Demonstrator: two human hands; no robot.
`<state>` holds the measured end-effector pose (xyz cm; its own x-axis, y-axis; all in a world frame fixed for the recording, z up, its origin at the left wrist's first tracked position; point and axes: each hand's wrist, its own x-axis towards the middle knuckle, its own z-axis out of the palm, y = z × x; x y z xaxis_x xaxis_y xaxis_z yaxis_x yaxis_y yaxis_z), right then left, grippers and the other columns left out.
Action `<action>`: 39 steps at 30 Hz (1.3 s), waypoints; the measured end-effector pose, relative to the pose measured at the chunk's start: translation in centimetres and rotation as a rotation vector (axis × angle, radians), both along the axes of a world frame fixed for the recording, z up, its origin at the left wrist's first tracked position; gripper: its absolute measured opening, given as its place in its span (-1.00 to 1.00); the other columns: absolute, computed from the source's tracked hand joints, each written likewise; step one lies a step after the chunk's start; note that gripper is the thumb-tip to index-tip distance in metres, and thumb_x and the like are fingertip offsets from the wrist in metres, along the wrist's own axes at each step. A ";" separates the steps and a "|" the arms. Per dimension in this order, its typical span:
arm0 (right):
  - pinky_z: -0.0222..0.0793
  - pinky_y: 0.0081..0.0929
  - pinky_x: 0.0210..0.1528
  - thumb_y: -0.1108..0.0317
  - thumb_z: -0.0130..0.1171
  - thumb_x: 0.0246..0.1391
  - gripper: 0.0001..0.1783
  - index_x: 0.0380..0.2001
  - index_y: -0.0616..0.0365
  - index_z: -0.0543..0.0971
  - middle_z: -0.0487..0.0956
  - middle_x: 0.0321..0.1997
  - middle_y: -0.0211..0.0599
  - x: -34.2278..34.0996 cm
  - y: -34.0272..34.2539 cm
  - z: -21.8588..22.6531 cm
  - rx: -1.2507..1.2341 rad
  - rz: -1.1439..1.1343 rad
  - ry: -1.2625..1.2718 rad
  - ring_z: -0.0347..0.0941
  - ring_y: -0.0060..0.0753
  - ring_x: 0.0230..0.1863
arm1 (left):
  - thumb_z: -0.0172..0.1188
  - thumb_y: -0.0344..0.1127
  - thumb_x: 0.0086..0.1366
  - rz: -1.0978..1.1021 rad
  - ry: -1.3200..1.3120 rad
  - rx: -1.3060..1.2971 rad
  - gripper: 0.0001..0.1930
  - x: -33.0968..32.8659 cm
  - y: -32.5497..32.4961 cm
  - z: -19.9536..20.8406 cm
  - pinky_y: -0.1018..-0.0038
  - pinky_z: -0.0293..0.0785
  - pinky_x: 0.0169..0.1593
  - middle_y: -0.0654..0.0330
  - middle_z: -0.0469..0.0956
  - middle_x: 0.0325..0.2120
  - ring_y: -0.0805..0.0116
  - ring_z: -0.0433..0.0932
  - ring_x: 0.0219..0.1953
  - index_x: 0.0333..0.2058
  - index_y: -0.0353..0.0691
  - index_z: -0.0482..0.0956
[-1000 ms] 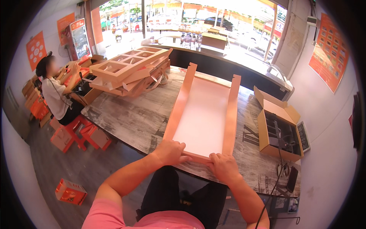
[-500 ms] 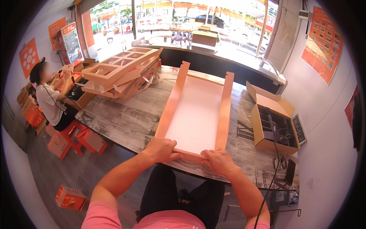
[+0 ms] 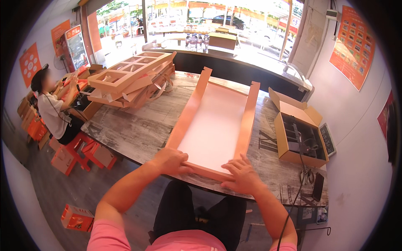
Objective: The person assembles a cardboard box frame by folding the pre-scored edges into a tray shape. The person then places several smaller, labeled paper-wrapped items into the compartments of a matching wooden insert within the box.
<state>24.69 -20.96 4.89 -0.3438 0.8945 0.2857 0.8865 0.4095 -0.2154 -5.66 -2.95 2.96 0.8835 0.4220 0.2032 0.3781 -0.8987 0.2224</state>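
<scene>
A long cardboard tray (image 3: 250,115) with a white floor lies on the table in front of me, its folded side walls standing up and notched ends pointing away. My left hand (image 3: 171,161) is closed on the tray's near left corner, fingers over the near wall. At the near right corner my right hand (image 3: 243,175) holds the same wall, thumb on the outer side, other fingers a little spread over the inner side and corner.
A stack of cardboard frames with compartments (image 3: 125,79) stands on the table (image 3: 138,125) at the far left. On the right are an open cardboard box (image 3: 299,144) holding black items, a cable and a dark phone-like slab (image 3: 318,187). Another person (image 3: 56,108) sits at the left.
The tray's near end has shifted slightly left and its far right corner slightly right. My right hand's fingers have spread over the corner; my left hand has moved slightly left and up.
</scene>
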 end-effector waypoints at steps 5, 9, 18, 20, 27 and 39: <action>0.06 0.07 0.57 -0.01 0.58 -0.14 -0.09 0.30 0.01 0.48 0.37 0.44 -0.17 2.2 -1.0 0.2 0.017 -0.062 0.014 0.23 0.06 0.49 | 0.44 0.11 0.19 -0.085 0.080 -0.016 -0.57 -2.6 2.5 0.9 0.14 0.53 -0.22 0.07 0.62 -0.50 -0.02 0.64 -0.33 -0.39 -0.20 0.65; 0.12 0.02 0.54 0.01 0.57 -0.12 -0.02 0.37 0.05 0.42 0.30 0.51 -0.11 2.5 -0.6 -2.9 -0.001 -0.007 0.091 0.20 0.13 0.50 | 0.48 0.06 0.17 -0.148 0.059 -0.104 -0.58 -4.4 5.1 2.6 0.16 0.53 -0.14 0.07 0.63 -0.44 0.04 0.64 -0.19 -0.36 -0.23 0.69; 0.08 0.05 0.55 0.12 0.51 -0.03 0.04 0.48 0.15 0.26 0.13 0.59 0.08 -8.9 0.9 -4.0 0.032 0.182 0.184 0.14 0.18 0.53 | 0.38 0.11 0.31 0.075 0.052 -0.310 -0.25 5.8 1.7 4.2 0.24 0.57 0.13 -0.10 0.64 0.03 0.02 0.65 0.05 0.27 -0.34 0.46; 0.05 0.07 0.56 0.17 0.50 -0.01 -0.02 0.45 0.15 0.30 0.13 0.59 0.08 -10.2 0.4 -4.3 0.024 0.268 0.207 0.10 0.15 0.56 | 0.34 0.15 0.30 0.074 0.200 -0.275 -0.21 8.4 0.1 4.3 0.21 0.52 0.20 -0.12 0.61 0.09 -0.03 0.60 0.14 0.33 -0.28 0.41; 0.41 -0.03 0.29 0.38 0.45 0.00 -0.52 0.03 0.16 0.61 0.53 0.25 -0.06 -4.4 -3.4 -4.8 0.141 0.114 0.441 0.45 0.09 0.26 | 0.17 -0.28 0.33 0.056 0.332 -0.206 -0.53 7.8 0.1 4.3 0.18 0.51 0.20 -0.04 0.64 0.06 -0.06 0.59 0.12 0.20 -0.21 0.55; 0.56 -0.28 0.05 0.57 0.30 0.10 -0.69 -0.06 0.19 0.63 0.63 0.12 -0.14 6.8 -9.6 -4.3 0.354 -0.600 0.673 0.61 -0.10 0.08 | 0.18 -0.57 0.17 0.126 0.011 0.192 -0.78 -2.2 5.7 1.1 0.10 0.28 0.39 0.18 0.68 -0.06 0.11 0.51 0.21 -0.28 -0.08 0.64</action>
<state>31.45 -30.53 0.62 0.4760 0.6923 0.5423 0.7055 0.0676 -0.7055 -7.82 2.78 4.09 0.8287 0.4837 0.2814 0.4915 -0.8696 0.0471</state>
